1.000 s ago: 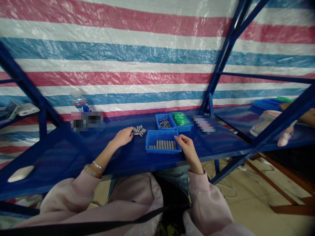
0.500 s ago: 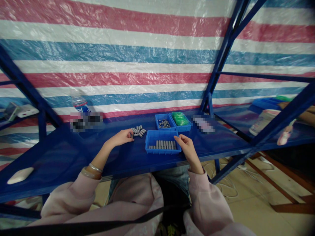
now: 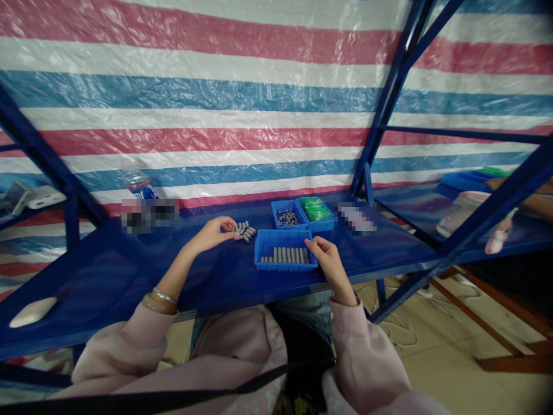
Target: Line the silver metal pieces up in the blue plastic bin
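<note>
A loose pile of small grey metal cylinders (image 3: 247, 231) lies on the blue table. At its left edge is my left hand (image 3: 216, 233), thumb and fingertips closed around one of the cylinders, which the fingers partly hide. Nearer to me stands a blue plastic bin (image 3: 270, 237) holding a row of upright grey cylinders (image 3: 290, 255) along its front side, with shorter-looking ones at the left end. My right hand (image 3: 327, 253) pinches the right rim of this bin between thumb and fingers.
Behind the bin stand a small blue bin of metal parts (image 3: 287, 218) and another with green plastic packets (image 3: 317, 210). A bottle (image 3: 139, 183) is at the back left, a white mouse-like object (image 3: 33, 312) at the front left. Blue frame posts (image 3: 375, 135) rise behind. Another person's arm (image 3: 538, 196) shows far right.
My left hand has shifted slightly up and onto the pile's left edge, its fingers reaching over the cylinders. My right hand stays on the bin's rim.
</note>
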`<state>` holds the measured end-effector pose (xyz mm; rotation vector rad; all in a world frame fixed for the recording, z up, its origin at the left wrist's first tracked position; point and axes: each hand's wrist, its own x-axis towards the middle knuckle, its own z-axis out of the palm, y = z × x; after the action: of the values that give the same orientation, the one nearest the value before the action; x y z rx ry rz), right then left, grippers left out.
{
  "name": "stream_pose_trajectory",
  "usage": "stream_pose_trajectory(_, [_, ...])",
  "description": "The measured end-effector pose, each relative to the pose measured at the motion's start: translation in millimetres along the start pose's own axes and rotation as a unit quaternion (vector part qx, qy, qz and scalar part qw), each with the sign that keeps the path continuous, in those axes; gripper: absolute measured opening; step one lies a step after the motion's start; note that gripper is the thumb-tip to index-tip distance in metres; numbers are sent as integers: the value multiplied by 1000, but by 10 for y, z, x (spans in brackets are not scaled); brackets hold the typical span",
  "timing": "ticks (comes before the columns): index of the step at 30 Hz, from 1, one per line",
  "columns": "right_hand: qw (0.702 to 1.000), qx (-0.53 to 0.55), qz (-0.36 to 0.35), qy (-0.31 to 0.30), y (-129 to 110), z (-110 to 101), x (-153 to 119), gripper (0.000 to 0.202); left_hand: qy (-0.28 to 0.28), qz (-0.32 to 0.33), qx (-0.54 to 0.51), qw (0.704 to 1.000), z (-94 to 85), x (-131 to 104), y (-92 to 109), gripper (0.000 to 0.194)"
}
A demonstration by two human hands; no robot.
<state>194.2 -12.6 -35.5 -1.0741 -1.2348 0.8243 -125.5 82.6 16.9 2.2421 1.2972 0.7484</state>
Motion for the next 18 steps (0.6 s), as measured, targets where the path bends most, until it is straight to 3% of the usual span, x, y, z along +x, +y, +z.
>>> stream_pose_trajectory(8, [1000,5,2,-2,19,-18,9,48,-19,85,-8,996,60,18,571,33])
stream_pose_trajectory(11, [1000,8,3,-3,23,-18,8,48,-61,126,14,990,144,-22,793,28])
stream_pose_trajectory(14, [1000,10,2,-3,25,-17,8,48,-108,147,90,979,248,-30,929,23])
stream_pose_trajectory(18, [1000,9,1,-3,24,-22,11,47,-118,172,241,948,369,27,983,12])
